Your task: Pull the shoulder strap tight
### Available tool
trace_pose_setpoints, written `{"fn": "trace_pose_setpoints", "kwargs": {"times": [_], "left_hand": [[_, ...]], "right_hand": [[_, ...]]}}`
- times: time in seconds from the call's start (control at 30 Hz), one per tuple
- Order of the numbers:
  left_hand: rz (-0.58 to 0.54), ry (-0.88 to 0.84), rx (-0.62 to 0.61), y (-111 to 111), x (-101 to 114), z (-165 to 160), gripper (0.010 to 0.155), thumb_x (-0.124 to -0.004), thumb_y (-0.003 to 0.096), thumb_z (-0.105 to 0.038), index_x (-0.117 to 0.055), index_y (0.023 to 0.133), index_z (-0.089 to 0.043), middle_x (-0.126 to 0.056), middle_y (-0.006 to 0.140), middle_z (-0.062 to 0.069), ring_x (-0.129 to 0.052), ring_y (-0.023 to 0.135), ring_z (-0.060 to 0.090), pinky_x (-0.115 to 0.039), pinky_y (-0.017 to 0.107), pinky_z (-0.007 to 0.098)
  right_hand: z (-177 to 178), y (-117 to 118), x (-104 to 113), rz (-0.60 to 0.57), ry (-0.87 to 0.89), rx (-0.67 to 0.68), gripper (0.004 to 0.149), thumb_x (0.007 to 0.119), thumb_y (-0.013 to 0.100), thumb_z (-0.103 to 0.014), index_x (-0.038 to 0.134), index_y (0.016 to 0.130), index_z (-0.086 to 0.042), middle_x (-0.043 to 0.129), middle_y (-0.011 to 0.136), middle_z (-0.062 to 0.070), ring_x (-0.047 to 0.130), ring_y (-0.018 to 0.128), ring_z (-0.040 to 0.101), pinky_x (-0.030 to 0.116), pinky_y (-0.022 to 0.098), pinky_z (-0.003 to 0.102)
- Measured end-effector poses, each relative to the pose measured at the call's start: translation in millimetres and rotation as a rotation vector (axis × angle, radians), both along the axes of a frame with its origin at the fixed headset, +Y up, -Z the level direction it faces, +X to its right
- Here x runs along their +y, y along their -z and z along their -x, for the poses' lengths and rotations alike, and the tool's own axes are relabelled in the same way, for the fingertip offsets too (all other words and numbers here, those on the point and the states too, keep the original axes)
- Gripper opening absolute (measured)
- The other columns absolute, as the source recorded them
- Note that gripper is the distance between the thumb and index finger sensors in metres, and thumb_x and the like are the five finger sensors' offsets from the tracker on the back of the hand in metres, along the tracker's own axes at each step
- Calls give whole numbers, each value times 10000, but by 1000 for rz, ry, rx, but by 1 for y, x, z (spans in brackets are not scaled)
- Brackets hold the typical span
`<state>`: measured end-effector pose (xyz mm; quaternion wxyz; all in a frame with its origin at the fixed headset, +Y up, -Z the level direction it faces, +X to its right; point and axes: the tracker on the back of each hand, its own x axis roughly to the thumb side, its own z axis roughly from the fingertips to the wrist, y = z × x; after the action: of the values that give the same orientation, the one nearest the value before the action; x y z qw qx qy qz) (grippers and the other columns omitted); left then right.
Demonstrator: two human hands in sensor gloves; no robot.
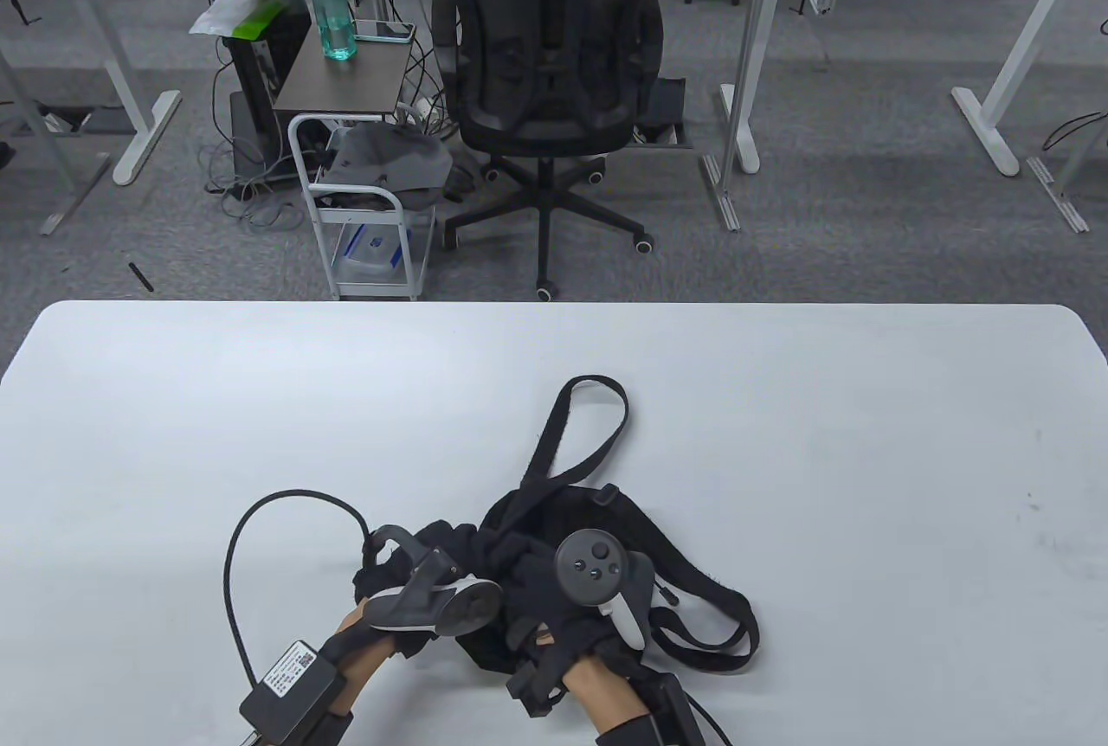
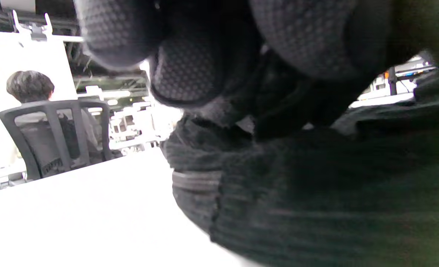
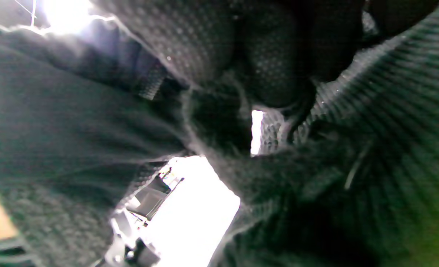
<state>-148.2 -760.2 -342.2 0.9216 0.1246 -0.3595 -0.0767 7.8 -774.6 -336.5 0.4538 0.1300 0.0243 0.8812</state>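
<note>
A black ribbed garment (image 1: 628,521) lies bunched near the front edge of the white table (image 1: 260,400). One shoulder strap (image 1: 597,383) loops out toward the far side; another strap (image 1: 736,607) curves to the right. My left hand (image 1: 407,560) grips the garment's left part, its fingers (image 2: 190,70) curled over the fabric's (image 2: 316,193) edge. My right hand (image 1: 537,573) grips the middle of the bunch, its fingers (image 3: 271,74) buried in fabric (image 3: 75,122). The trackers hide both hands' fingertips in the table view.
A black cable (image 1: 234,556) from my left wrist arcs over the table to the left of the garment. Beyond the table's far edge stand a black office chair (image 1: 554,54) and a white cart (image 1: 363,201).
</note>
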Motion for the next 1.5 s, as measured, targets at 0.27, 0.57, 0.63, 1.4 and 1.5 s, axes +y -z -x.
{"fn": "trace_pose_setpoints", "kwargs": {"times": [0.27, 0.57, 0.63, 1.4, 1.5], "left_hand": [[-139, 46, -42, -11, 1, -2, 653, -820, 240, -493, -752, 872, -343, -985, 681, -105, -1038, 518, 88, -875, 407, 290], [-206, 121, -69, -16, -6, -4, 663, -676, 267, -477, -667, 906, -303, -925, 723, -103, -995, 565, 92, -846, 437, 291], [-223, 131, -74, -15, -8, -4, 658, -637, 270, -476, -630, 910, -323, -902, 737, -118, -978, 584, 85, -837, 447, 283], [-258, 48, -60, 1, -7, 5, 642, -625, 260, -466, -634, 902, -444, -952, 687, -165, -1000, 588, 86, -843, 434, 274], [-248, 41, -53, 2, -6, 7, 644, -624, 257, -471, -635, 900, -450, -954, 682, -167, -1001, 588, 85, -844, 435, 273]], "right_hand": [[2, -5, 1, -16, -76, -3, 464, 813, 444, -337, 953, 651, 54, 810, 908, 278, 813, 777, 559, 625, 552, 702], [1, -7, 3, -5, -32, 6, 413, 804, 434, -284, 951, 591, 69, 798, 914, 259, 810, 788, 540, 635, 556, 689], [1, -6, 3, 16, -25, 13, 411, 797, 437, -280, 949, 584, 72, 790, 916, 264, 801, 790, 546, 633, 557, 689], [-4, -10, 16, 62, -29, 44, 392, 782, 434, -237, 947, 514, 109, 744, 936, 277, 768, 804, 551, 633, 566, 675], [-3, -11, 16, 49, -45, 39, 392, 781, 433, -236, 948, 512, 110, 746, 934, 279, 771, 803, 549, 635, 565, 673]]}}
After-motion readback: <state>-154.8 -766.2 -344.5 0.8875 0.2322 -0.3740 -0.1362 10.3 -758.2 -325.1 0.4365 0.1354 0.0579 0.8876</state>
